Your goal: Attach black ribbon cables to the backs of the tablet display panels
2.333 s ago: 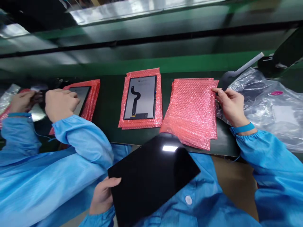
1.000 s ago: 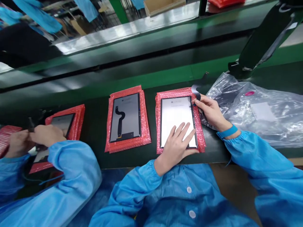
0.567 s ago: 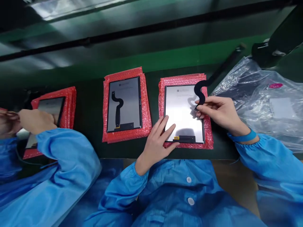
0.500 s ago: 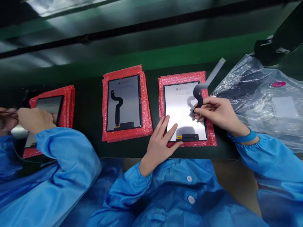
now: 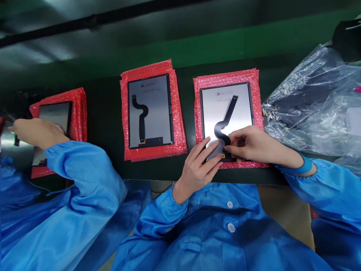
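A tablet display panel (image 5: 229, 107) lies back side up on a stack of red bubble-wrap bags (image 5: 255, 81). A black S-shaped flex cable (image 5: 224, 122) lies across the panel, its far end near the top right. My right hand (image 5: 252, 145) pinches the cable's lower end against the panel's bottom edge. My left hand (image 5: 199, 167) rests with spread fingers on the panel's lower left corner, next to the cable end.
A second panel with a fitted flex cable (image 5: 149, 109) lies on red bubble wrap to the left. Further left a co-worker's hand (image 5: 36, 131) works at a third panel (image 5: 55, 114). Crumpled clear plastic bags (image 5: 313, 101) lie to the right. A green conveyor edge (image 5: 197, 49) runs behind.
I laid the dark panel face down on the bubble wrap. My right hand brought the flex cable from the panel's upper right down to its bottom edge; the cable now lies across the panel.
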A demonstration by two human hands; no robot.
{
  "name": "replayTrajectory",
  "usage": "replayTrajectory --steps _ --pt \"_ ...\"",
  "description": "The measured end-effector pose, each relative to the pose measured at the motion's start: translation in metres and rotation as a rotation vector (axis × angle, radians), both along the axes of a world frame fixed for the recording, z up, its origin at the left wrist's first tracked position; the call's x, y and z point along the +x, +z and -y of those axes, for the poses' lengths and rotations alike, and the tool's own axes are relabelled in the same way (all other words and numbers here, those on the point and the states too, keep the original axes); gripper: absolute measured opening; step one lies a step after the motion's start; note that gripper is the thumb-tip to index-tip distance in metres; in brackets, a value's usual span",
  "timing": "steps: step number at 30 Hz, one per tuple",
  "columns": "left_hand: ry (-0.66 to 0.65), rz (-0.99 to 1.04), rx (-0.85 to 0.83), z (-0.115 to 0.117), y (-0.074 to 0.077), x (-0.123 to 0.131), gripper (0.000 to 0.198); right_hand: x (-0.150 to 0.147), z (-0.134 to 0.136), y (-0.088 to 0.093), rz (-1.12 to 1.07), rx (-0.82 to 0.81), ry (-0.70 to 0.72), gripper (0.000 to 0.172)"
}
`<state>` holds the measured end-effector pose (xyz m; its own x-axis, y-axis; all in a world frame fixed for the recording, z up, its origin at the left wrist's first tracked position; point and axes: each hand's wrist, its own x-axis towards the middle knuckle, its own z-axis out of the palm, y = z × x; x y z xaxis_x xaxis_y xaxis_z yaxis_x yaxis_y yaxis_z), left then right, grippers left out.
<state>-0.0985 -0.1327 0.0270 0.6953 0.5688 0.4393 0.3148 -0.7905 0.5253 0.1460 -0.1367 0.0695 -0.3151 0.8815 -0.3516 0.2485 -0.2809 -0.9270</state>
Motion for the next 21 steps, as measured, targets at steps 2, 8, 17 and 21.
replayTrajectory --steps 2,8,17,21 --pt "-0.005 0.01 0.003 -0.0007 -0.0001 0.0007 0.024 -0.0017 -0.0005 -0.0012 0.037 0.023 0.027 0.032" --pt "0.001 0.026 -0.038 -0.0034 0.0015 0.0024 0.017 -0.0054 -0.0037 -0.0009 0.131 0.058 0.045 0.022" --pt "0.001 0.065 -0.087 -0.0048 0.001 0.0039 0.015 -0.0062 -0.0052 0.0022 0.107 0.039 0.063 0.017" --pt "-0.017 0.103 -0.049 -0.0032 -0.0026 0.0027 0.013 -0.0072 -0.0063 0.0049 0.16 0.046 0.101 0.015"
